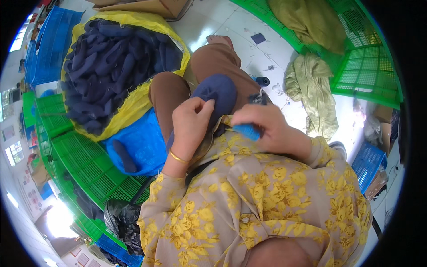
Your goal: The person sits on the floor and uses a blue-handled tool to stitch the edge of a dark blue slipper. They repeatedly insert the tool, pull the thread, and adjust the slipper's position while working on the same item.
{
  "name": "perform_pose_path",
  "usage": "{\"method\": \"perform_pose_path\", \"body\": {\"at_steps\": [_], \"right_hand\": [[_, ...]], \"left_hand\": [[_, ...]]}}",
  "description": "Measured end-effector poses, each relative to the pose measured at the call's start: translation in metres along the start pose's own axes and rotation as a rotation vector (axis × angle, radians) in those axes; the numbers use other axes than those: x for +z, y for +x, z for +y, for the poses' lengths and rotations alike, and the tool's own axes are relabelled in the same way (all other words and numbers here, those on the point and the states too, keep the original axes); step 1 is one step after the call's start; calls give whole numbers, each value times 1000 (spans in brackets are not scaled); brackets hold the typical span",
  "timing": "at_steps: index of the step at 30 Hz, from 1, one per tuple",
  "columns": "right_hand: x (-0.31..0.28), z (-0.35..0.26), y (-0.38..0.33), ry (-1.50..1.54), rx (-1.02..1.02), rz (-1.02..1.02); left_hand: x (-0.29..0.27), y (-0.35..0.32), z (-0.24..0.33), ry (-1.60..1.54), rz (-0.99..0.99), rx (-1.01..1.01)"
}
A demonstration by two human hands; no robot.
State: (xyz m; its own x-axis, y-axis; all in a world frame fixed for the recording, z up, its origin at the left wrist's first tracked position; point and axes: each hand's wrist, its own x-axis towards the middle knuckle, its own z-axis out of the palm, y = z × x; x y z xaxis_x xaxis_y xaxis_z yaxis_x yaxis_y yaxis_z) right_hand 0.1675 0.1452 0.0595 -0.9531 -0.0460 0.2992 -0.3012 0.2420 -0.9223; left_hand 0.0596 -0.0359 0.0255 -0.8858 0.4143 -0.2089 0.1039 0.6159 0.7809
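We are looking at a small garment or textile workshop, with goods handled in bulk on a pale tiled floor (pixel 231 22). A big yellow woven sack (pixel 133 102) brims with dark navy knitted pieces (pixel 111 66). Around it we see green slatted plastic crates (pixel 89 164), stacked blue plastic crates (pixel 53 44), olive-green cloth (pixel 311 89) heaped over a green crate, brown cardboard boxes (pixel 151 6), and thread scraps littering the floor.

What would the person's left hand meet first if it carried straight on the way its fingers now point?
The left hand points up and to the right, its fingers already pinching the dark blue knitted piece on the lap. That piece comes first; the brown-clad knee seems to lie beyond it, though depth is unclear.
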Motion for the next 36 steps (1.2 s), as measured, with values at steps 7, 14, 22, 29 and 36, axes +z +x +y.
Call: {"method": "perform_pose_path", "body": {"at_steps": [7, 14, 22, 29, 36], "right_hand": [[14, -9, 1, -69, -98, -212], [20, 17, -5, -437, 335, -105], [31, 24, -4, -711, 392, -207], [34, 26, -1, -859, 292, -210], [33, 32, -1, -914, 203, -238]], "left_hand": [[-12, -3, 18, 34, -234, -18], [-14, -6, 10, -143, -249, -89], [-9, -12, 8, -126, -256, -39], [-9, -13, 9, -197, -266, -58], [-8, -13, 7, -205, -281, -68]]}}
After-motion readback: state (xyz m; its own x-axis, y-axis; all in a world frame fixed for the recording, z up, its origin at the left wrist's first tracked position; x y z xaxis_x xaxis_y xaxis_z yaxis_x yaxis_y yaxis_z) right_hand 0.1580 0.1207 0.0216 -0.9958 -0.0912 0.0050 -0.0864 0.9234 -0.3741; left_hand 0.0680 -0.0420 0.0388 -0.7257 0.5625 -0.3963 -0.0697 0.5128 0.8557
